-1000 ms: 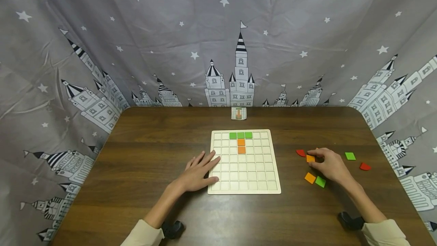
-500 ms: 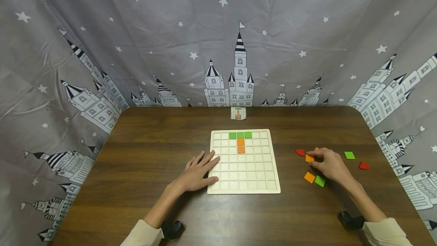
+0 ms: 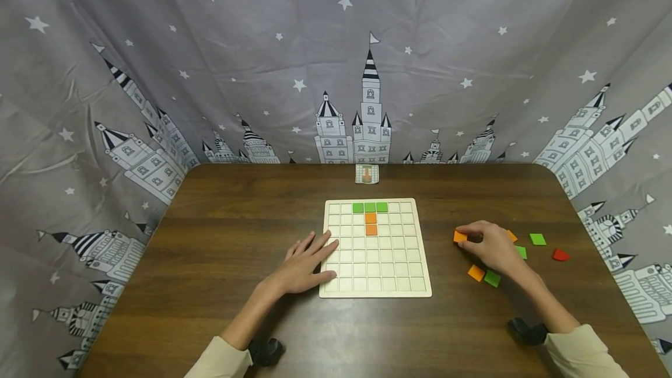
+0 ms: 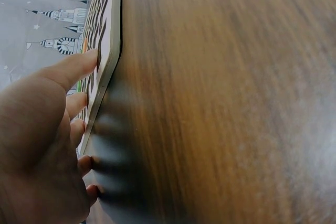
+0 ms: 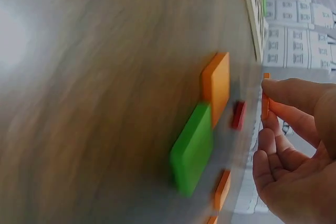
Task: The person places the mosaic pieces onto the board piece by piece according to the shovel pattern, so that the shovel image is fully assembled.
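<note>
My right hand (image 3: 490, 245) pinches a small orange square tile (image 3: 459, 237) between thumb and fingers. In the right wrist view this tile (image 5: 266, 100) is seen edge-on, held off the table. My left hand (image 3: 303, 266) lies with spread fingers on the left edge of a cream grid board (image 3: 388, 255); its thumb and fingertips touch the rim in the left wrist view. On the board, three green squares sit in a row at the top. Two orange squares (image 3: 371, 230) run down beneath the middle one. The red piece (image 5: 238, 116) beyond my right hand is hidden in the head view.
Around my right hand lie a loose orange tile (image 3: 476, 273), a green tile (image 3: 492, 279), another green tile (image 3: 538, 240) and a red rounded piece (image 3: 560, 255). More tiles are partly behind the hand. A small pattern card (image 3: 367, 174) lies at the table's back edge.
My right hand has lifted the orange tile and moved left with it, uncovering a green tile and an orange tile behind it. The left hand and the board have stayed put.
</note>
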`<state>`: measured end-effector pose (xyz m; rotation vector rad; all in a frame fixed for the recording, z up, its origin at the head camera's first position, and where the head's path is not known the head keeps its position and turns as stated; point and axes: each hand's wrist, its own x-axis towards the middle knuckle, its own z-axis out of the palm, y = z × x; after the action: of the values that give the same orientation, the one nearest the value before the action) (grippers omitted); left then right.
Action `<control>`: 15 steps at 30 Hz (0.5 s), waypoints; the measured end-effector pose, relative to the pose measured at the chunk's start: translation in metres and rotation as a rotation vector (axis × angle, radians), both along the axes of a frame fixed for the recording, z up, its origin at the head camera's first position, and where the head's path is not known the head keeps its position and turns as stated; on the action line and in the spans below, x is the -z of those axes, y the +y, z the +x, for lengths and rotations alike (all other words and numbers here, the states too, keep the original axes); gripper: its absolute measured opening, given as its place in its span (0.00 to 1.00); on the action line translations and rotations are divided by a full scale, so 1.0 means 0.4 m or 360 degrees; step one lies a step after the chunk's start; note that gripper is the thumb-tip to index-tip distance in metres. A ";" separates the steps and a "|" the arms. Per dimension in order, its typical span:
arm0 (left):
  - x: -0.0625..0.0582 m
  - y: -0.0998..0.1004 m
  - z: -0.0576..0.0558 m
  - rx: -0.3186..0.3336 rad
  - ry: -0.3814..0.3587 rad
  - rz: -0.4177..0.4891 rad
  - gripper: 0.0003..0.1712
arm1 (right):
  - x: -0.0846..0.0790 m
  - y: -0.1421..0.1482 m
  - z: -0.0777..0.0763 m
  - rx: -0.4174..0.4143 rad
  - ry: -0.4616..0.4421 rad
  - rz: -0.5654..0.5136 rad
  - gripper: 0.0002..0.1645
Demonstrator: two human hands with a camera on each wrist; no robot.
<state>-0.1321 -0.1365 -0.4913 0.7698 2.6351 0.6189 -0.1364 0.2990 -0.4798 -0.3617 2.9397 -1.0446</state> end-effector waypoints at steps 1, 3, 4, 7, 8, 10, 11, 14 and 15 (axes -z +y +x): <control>-0.001 0.000 0.000 0.0001 -0.0004 -0.0006 0.40 | 0.001 -0.007 -0.003 -0.0007 0.0006 -0.0002 0.17; -0.002 0.001 -0.001 0.0005 -0.0008 -0.0013 0.40 | 0.001 -0.024 -0.010 -0.0018 0.0012 -0.0001 0.17; -0.002 0.002 -0.001 0.0003 -0.0006 -0.0008 0.40 | 0.001 -0.032 -0.013 -0.0027 0.0010 -0.0009 0.17; -0.001 0.002 -0.002 0.0012 0.0001 -0.0003 0.40 | -0.001 -0.059 -0.022 -0.0045 0.0013 -0.0034 0.18; 0.000 0.002 -0.001 0.0014 0.0010 0.0007 0.40 | -0.002 -0.068 -0.025 -0.0054 0.0010 -0.0049 0.18; 0.001 0.001 0.000 0.0018 0.0026 0.0032 0.40 | -0.005 -0.086 -0.031 -0.0072 0.0011 -0.0075 0.18; 0.003 0.000 0.000 0.0021 0.0029 0.0033 0.40 | -0.007 -0.095 -0.034 -0.0079 0.0012 -0.0085 0.18; 0.002 -0.001 0.001 0.0021 0.0021 0.0040 0.40 | -0.011 -0.124 -0.042 -0.0096 0.0004 -0.0113 0.19; 0.001 -0.001 0.001 0.0019 0.0010 0.0031 0.40 | -0.011 -0.133 -0.045 -0.0101 0.0002 -0.0121 0.19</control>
<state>-0.1319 -0.1370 -0.4919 0.7942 2.6317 0.6412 -0.1543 0.2457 -0.4756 -0.4540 2.8746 -1.1507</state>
